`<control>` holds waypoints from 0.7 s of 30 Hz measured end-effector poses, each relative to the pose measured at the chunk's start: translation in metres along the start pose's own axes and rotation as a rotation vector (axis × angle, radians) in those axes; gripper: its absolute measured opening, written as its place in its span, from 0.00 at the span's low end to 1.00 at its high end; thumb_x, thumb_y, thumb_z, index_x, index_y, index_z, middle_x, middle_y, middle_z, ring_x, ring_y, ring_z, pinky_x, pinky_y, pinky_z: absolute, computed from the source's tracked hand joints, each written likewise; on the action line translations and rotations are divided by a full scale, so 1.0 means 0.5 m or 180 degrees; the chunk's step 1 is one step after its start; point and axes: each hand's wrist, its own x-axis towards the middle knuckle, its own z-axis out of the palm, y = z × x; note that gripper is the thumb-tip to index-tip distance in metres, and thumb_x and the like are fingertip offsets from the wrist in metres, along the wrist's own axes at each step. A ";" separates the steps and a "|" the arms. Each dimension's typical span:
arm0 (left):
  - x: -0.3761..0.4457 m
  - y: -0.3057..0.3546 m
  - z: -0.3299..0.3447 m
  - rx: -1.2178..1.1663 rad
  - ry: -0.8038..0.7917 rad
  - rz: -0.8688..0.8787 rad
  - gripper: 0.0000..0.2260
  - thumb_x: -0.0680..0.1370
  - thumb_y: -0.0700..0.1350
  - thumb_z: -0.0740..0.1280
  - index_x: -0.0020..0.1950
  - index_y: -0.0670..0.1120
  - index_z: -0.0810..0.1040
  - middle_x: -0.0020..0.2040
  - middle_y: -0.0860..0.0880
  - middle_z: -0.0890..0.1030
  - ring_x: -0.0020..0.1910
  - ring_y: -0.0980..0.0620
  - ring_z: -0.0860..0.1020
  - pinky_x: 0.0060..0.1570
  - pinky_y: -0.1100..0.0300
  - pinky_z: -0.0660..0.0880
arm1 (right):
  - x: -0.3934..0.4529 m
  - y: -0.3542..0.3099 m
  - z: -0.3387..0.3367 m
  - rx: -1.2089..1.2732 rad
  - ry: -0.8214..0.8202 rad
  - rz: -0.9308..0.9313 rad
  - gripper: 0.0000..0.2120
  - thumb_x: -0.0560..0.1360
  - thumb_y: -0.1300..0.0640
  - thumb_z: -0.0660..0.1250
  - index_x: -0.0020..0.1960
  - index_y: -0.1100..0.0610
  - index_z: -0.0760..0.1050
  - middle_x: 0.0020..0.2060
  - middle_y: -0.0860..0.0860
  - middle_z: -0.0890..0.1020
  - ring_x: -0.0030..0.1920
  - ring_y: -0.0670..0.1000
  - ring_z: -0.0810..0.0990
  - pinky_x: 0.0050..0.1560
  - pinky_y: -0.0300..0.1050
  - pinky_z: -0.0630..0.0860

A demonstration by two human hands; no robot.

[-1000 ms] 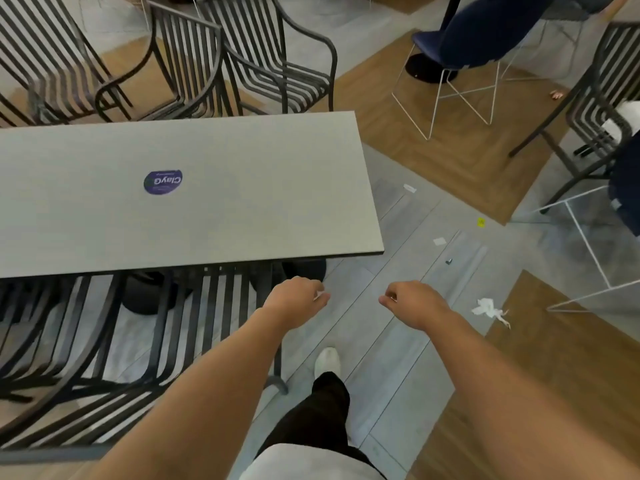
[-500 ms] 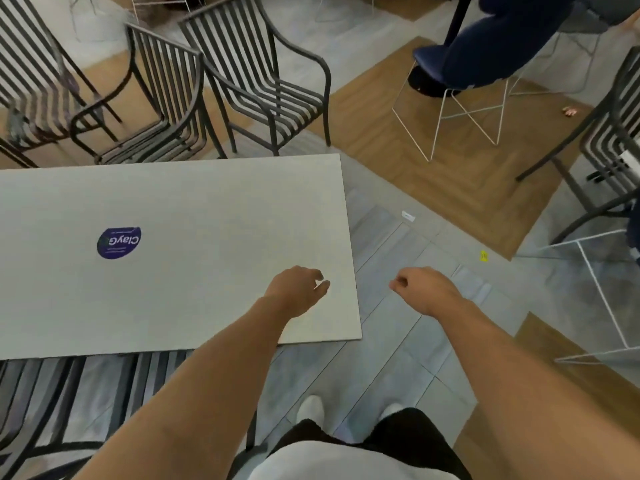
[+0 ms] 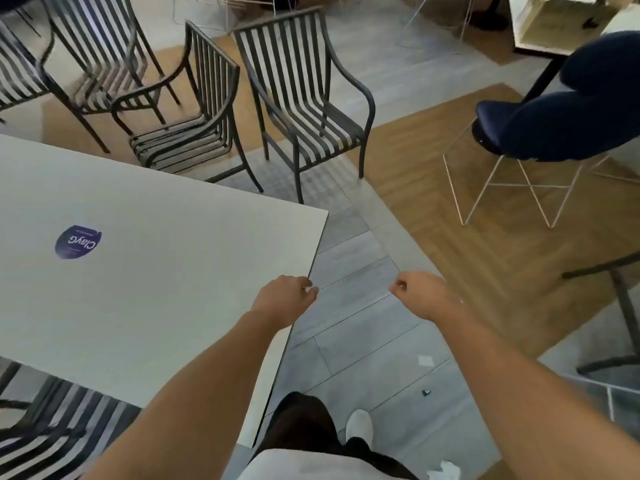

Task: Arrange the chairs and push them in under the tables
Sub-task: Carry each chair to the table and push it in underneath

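Note:
The pale table [image 3: 156, 278] with a purple round sticker fills the left half of the view. A dark slatted metal armchair [image 3: 311, 133] stands off its far corner, facing me. A second armchair [image 3: 194, 140] sits turned sideways beside it, and a third [image 3: 97, 64] stands behind that. Another slatted chair [image 3: 52, 427] is tucked under the table's near edge at bottom left. My left hand [image 3: 284, 299] hovers over the table's right edge with its fingers curled and holds nothing. My right hand [image 3: 422, 296] hangs over the grey floor, also curled and empty.
A blue seat on white wire legs [image 3: 554, 126] stands at the right on the wood floor. A dark chair frame [image 3: 620, 306] reaches in at the right edge. Small scraps of litter [image 3: 425, 360] lie on the grey tiles. My white shoe [image 3: 358, 427] steps beside the table.
I have walked forward along the table's right end, so the far armchairs are now closer and larger. Both hands stay curled and empty, held out in front.

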 end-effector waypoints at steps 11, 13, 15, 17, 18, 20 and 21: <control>0.345 0.107 -0.094 -0.0061 0.0217 -0.0203 0.20 0.83 0.62 0.57 0.64 0.54 0.81 0.54 0.54 0.85 0.54 0.49 0.81 0.55 0.52 0.78 | 0.367 0.067 -0.202 -0.0087 -0.0085 -0.0320 0.15 0.82 0.43 0.60 0.53 0.53 0.78 0.46 0.51 0.82 0.49 0.54 0.79 0.48 0.49 0.78; 0.440 0.108 -0.123 -0.0049 0.0224 -0.0196 0.20 0.83 0.62 0.57 0.64 0.54 0.81 0.55 0.54 0.85 0.55 0.48 0.81 0.55 0.53 0.78 | 0.446 0.069 -0.243 -0.0070 -0.0042 -0.0305 0.16 0.82 0.44 0.60 0.56 0.54 0.79 0.49 0.52 0.82 0.51 0.54 0.79 0.50 0.48 0.77; 0.535 0.116 -0.165 -0.0026 0.0123 -0.0153 0.20 0.83 0.62 0.57 0.65 0.53 0.80 0.56 0.53 0.85 0.57 0.48 0.81 0.54 0.53 0.77 | 0.522 0.072 -0.290 -0.0021 -0.0033 -0.0226 0.16 0.82 0.45 0.60 0.59 0.54 0.79 0.52 0.53 0.83 0.53 0.55 0.79 0.51 0.48 0.77; 0.623 0.127 -0.215 0.0073 0.0010 -0.0116 0.21 0.84 0.62 0.56 0.66 0.52 0.79 0.56 0.51 0.85 0.56 0.47 0.81 0.52 0.53 0.78 | 0.599 0.075 -0.340 0.0053 -0.0054 -0.0133 0.16 0.82 0.45 0.61 0.60 0.54 0.79 0.53 0.54 0.84 0.52 0.56 0.79 0.51 0.48 0.78; 0.668 0.129 -0.240 0.0156 -0.0012 -0.0101 0.21 0.84 0.62 0.56 0.66 0.52 0.79 0.56 0.50 0.84 0.55 0.47 0.81 0.52 0.53 0.78 | 0.640 0.074 -0.368 0.0080 -0.0039 -0.0107 0.16 0.82 0.45 0.61 0.60 0.55 0.79 0.53 0.55 0.83 0.53 0.56 0.79 0.50 0.48 0.77; 0.756 0.134 -0.292 0.0200 -0.0049 -0.0098 0.23 0.84 0.63 0.55 0.67 0.51 0.78 0.58 0.49 0.84 0.56 0.46 0.81 0.54 0.51 0.78 | 0.718 0.071 -0.424 0.0079 0.0053 -0.0088 0.17 0.82 0.46 0.61 0.61 0.56 0.79 0.55 0.56 0.83 0.54 0.58 0.79 0.47 0.46 0.73; 0.795 0.138 -0.315 0.0185 -0.0087 -0.0081 0.23 0.84 0.63 0.55 0.68 0.51 0.78 0.59 0.48 0.83 0.56 0.45 0.80 0.55 0.50 0.78 | 0.750 0.068 -0.447 0.0072 0.0078 -0.0087 0.17 0.82 0.46 0.61 0.62 0.56 0.79 0.56 0.56 0.83 0.55 0.58 0.79 0.46 0.45 0.71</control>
